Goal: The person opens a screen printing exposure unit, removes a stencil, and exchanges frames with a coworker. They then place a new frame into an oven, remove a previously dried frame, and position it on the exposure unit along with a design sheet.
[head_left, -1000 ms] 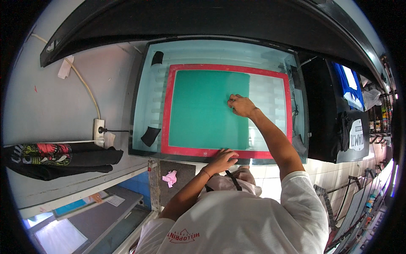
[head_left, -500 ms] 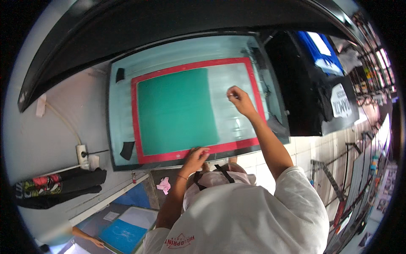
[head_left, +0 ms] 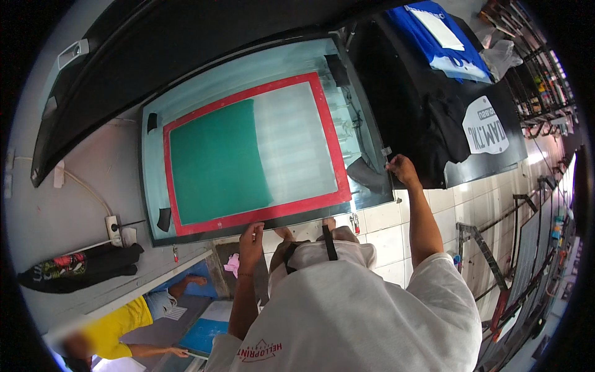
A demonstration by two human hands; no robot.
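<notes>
A screen-printing frame (head_left: pixel 331 132) with a red border lies flat on the glass top of a black-edged table (head_left: pixel 365 199). Its mesh is green (head_left: pixel 217 161) on the left and pale, see-through (head_left: pixel 294 146) on the right. My right hand (head_left: pixel 406 172) is at the table's right edge, off the frame, thumb and fingers pinched beside a small clear piece (head_left: pixel 387 151); whether they grip it is unclear. My left hand (head_left: pixel 250 243) is at the front edge below the frame, its fingers drawn together; what they hold, if anything, is hidden.
A raised black lid (head_left: pixel 204 46) stands behind the glass. Dark patches (head_left: pixel 367 176) lie at its corners. To the right is a black surface with folded black shirts (head_left: pixel 437 139) and a blue pack (head_left: pixel 443 40). Lower left, a person in yellow (head_left: pixel 121 325) touches a blue screen (head_left: pixel 204 333).
My right hand has moved off the mesh to the table's right edge. My left hand has come off the red border. The frame seems farther left. The person in yellow shows more.
</notes>
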